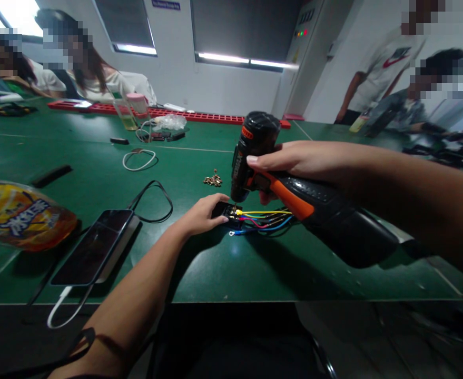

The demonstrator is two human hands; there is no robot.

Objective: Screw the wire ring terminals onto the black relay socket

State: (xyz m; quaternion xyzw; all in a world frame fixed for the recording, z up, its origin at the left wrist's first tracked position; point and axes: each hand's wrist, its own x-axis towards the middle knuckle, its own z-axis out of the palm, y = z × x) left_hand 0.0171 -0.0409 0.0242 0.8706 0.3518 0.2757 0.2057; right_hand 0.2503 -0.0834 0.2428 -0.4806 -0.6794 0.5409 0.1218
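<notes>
My right hand (284,158) is wrapped round the handle of a black and orange cordless screwdriver (257,152). The tool points down, its bit at a small black terminal block (233,220). My left hand (205,213) grips the block's left side between thumb and fingers, against the table. Yellow, red and blue wires (268,215) run from the block to the right, passing behind the tool. One blue wire ends in a loose ring terminal (232,233) in front of the block. Just beyond lies a small pile of brass-coloured screws (213,180).
On the green table (211,273), a phone (92,247) lies atop a pale block, cables attached, beside a yellow-orange snack bag (26,218). Farther back are a white cable loop (139,160), a plastic bag (170,122) and a red slotted rail (199,114). Several people are around the table.
</notes>
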